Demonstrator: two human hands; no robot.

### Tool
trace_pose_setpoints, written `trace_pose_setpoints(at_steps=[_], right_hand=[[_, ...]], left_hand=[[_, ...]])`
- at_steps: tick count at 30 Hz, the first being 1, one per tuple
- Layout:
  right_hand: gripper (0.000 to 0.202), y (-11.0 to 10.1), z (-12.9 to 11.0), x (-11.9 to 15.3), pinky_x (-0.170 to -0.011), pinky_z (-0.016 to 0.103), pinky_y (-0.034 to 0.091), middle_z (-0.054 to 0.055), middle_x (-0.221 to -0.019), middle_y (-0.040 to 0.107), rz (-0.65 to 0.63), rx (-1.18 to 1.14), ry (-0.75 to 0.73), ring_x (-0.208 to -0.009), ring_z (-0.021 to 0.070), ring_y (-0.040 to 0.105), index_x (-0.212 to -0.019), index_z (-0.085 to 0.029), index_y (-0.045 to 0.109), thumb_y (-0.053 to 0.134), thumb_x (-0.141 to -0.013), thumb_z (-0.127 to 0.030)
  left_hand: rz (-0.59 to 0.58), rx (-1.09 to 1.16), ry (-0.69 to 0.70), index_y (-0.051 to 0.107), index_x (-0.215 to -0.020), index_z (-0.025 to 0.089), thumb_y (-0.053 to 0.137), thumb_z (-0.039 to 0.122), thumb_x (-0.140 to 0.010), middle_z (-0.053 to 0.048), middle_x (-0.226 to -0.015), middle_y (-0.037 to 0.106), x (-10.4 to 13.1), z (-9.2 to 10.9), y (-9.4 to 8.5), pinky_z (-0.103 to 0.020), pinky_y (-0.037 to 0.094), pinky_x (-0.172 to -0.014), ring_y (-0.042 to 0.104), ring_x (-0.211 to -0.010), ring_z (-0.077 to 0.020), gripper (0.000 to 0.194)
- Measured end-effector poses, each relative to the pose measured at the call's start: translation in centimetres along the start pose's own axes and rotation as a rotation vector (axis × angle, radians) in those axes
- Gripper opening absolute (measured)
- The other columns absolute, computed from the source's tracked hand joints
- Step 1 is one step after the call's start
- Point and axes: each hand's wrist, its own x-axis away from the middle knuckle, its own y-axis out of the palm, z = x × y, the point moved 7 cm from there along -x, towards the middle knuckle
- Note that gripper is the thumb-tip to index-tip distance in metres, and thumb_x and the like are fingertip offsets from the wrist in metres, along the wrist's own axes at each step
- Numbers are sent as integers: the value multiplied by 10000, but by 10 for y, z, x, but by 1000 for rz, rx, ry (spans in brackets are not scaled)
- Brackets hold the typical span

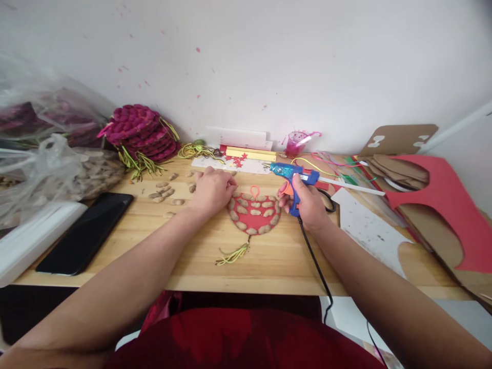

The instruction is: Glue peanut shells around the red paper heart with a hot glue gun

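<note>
A round red piece (253, 221) lies flat on the table between my hands, peanuts set around its rim and in rows across its upper half. It has an orange loop (254, 191) at the top and a yellow-green tassel (234, 254) at the bottom. My left hand (213, 190) is closed at the piece's upper left edge; its fingertips are mostly hidden, as is anything in them. Loose peanuts (163, 192) lie to its left. In my right hand (310, 204) is a blue glue gun (294, 174) with an orange trigger, nozzle pointing left above the table.
Stacked magenta pieces (134, 130) and a bag of peanuts (88, 169) stand at left, behind a black phone (86, 233). Red stars (240, 161) and a pink-stained cup (295, 143) sit at the back. Cut red card (442, 189) fills the right; the gun's cord (313, 256) hangs over the front edge.
</note>
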Motion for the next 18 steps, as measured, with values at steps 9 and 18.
trace_pose_setpoints(at_steps=[9,18], right_hand=[[648,-1,-3,1,-395,230,452,56,-682,708,0,22,-4,-514,144,653,-710,-198,612,688,-764,-839],[585,-4,1,-2,-396,235,414,52,-662,701,-8,41,4,-591,188,699,-680,-220,594,720,-771,-784]], left_hand=[[-43,9,-60,765,-902,211,574,252,-888,-117,-1029,796,22,-24,-34,-507,396,-953,630,-1110,-367,195],[-127,156,-129,768,-888,232,588,289,-821,-65,-1000,805,43,-72,-56,-372,464,-890,701,-973,-279,200]])
